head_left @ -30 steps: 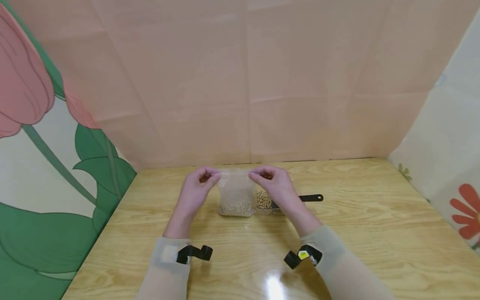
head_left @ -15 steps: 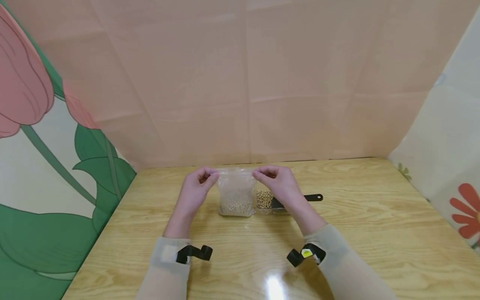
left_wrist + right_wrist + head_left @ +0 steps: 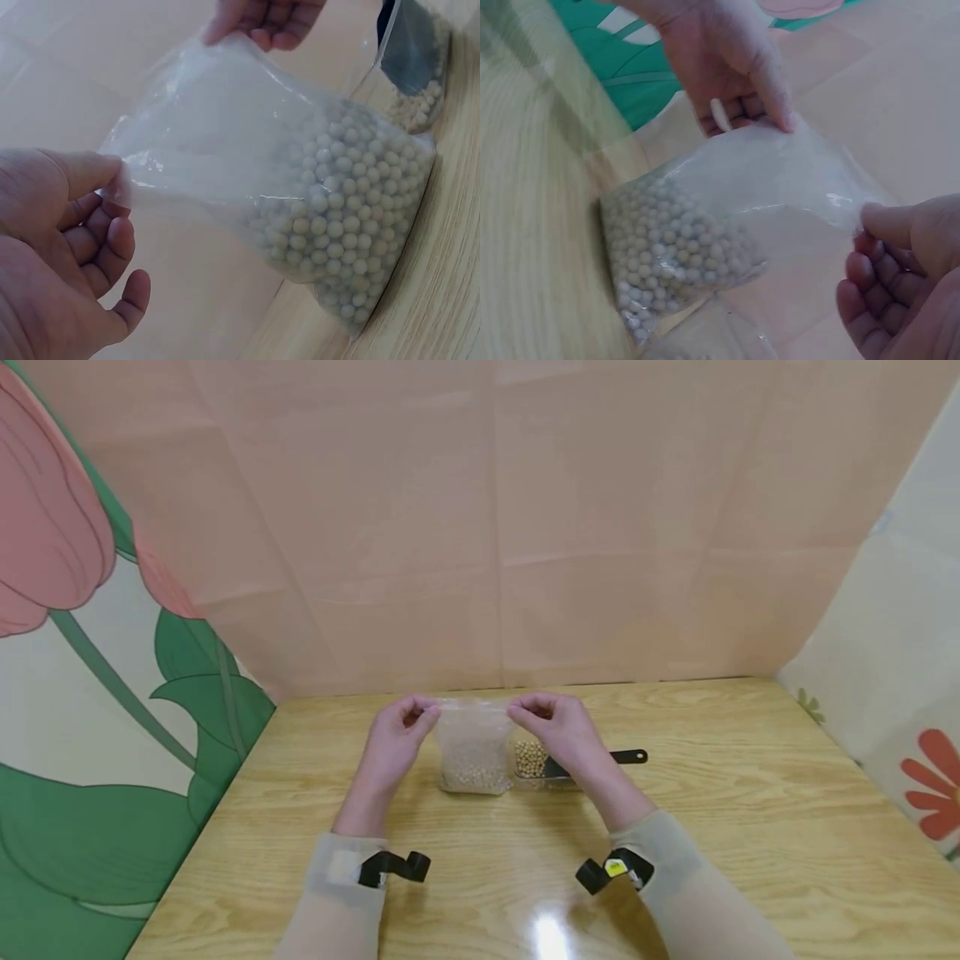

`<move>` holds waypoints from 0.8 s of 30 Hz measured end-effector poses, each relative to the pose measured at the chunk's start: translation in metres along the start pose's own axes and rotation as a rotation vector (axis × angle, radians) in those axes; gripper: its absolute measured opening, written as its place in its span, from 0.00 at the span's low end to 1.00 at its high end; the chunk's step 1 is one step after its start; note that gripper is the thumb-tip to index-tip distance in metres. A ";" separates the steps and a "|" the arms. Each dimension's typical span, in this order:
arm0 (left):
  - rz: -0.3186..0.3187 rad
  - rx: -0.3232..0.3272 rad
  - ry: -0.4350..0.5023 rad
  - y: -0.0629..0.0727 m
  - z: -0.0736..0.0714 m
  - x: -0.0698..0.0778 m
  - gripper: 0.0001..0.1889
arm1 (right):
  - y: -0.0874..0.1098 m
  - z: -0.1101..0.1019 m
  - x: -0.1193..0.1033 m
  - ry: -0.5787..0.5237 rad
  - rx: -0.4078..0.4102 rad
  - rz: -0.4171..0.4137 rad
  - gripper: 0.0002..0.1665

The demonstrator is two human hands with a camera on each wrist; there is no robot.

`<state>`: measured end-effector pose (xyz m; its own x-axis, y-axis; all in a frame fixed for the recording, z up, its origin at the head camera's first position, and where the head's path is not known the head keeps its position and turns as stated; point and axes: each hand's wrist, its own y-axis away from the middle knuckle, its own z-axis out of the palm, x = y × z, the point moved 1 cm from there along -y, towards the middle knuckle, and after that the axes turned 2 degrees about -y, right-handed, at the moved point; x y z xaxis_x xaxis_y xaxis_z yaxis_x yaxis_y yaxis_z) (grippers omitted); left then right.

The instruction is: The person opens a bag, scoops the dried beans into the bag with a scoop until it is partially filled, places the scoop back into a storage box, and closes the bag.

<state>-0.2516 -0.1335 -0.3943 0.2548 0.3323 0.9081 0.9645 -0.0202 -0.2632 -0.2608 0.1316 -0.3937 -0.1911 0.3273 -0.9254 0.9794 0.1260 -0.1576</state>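
A clear plastic bag (image 3: 474,747) stands upright on the table, its lower part filled with small round pale balls (image 3: 349,225). My left hand (image 3: 393,735) pinches the bag's top left corner between thumb and forefinger, with the other fingers loosely bent. At the opposite top corner my right hand (image 3: 558,731) pinches the film the same way, as the right wrist view also shows. Between the two hands the top edge is stretched out. Whether the bag's mouth is sealed I cannot tell.
Just right of the bag sits a clear container (image 3: 525,781) of similar balls (image 3: 530,758). A black-handled scoop (image 3: 628,757) lies in it, partly hidden behind my right wrist. The wooden table (image 3: 750,793) ends at a pink cloth backdrop (image 3: 495,568).
My right hand has shifted slightly right along the bag's top edge, and the edge is drawn wider. My left hand has kept its pinch at almost the same spot.
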 end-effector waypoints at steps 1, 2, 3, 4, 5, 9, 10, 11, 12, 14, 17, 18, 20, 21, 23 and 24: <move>0.002 -0.004 0.004 0.000 0.000 0.000 0.08 | 0.000 0.000 0.000 -0.001 -0.005 -0.001 0.15; 0.004 -0.009 0.008 0.000 0.000 0.000 0.08 | 0.000 0.000 -0.001 0.001 -0.008 -0.004 0.15; 0.007 -0.013 0.012 0.000 0.000 0.000 0.08 | -0.001 0.001 -0.001 0.009 -0.011 -0.009 0.15; 0.009 -0.017 0.012 0.000 0.000 -0.001 0.08 | -0.001 0.002 -0.002 0.010 -0.014 -0.013 0.15; 0.011 -0.022 0.014 -0.001 0.000 -0.001 0.08 | -0.001 0.003 -0.003 0.017 -0.016 -0.018 0.15; 0.012 -0.041 0.024 -0.002 0.000 -0.002 0.09 | -0.002 0.006 -0.006 0.020 -0.019 -0.021 0.13; 0.010 -0.046 0.027 -0.002 0.000 -0.002 0.09 | -0.002 0.007 -0.007 0.011 -0.019 -0.018 0.12; 0.009 -0.052 0.030 -0.002 0.001 -0.002 0.09 | -0.003 0.007 -0.007 0.016 -0.018 -0.021 0.11; 0.007 -0.057 0.032 -0.002 0.002 -0.002 0.09 | -0.004 0.007 -0.006 0.016 -0.016 -0.024 0.11; 0.001 -0.064 0.039 -0.003 0.004 -0.001 0.09 | -0.006 0.008 -0.005 0.023 -0.012 -0.039 0.11; -0.010 -0.067 0.053 -0.004 0.006 -0.001 0.09 | -0.006 0.010 -0.004 0.030 -0.011 -0.057 0.10; -0.014 -0.065 0.055 -0.004 0.006 0.000 0.09 | -0.006 0.010 -0.004 0.027 -0.012 -0.059 0.10; -0.015 -0.064 0.055 -0.004 0.007 0.000 0.09 | -0.006 0.011 -0.004 0.022 -0.014 -0.062 0.10; -0.015 -0.064 0.054 -0.004 0.007 0.000 0.09 | -0.006 0.012 -0.004 0.021 -0.015 -0.060 0.10; -0.015 -0.063 0.049 -0.004 0.007 0.001 0.09 | -0.007 0.012 -0.004 0.022 -0.019 -0.054 0.11; -0.017 -0.060 0.050 -0.004 0.007 0.001 0.09 | -0.007 0.012 -0.004 0.018 -0.022 -0.046 0.11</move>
<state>-0.2556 -0.1263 -0.3943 0.2402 0.2854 0.9278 0.9707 -0.0723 -0.2291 -0.2660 0.1178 -0.3927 -0.2375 0.3375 -0.9109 0.9679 0.1616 -0.1925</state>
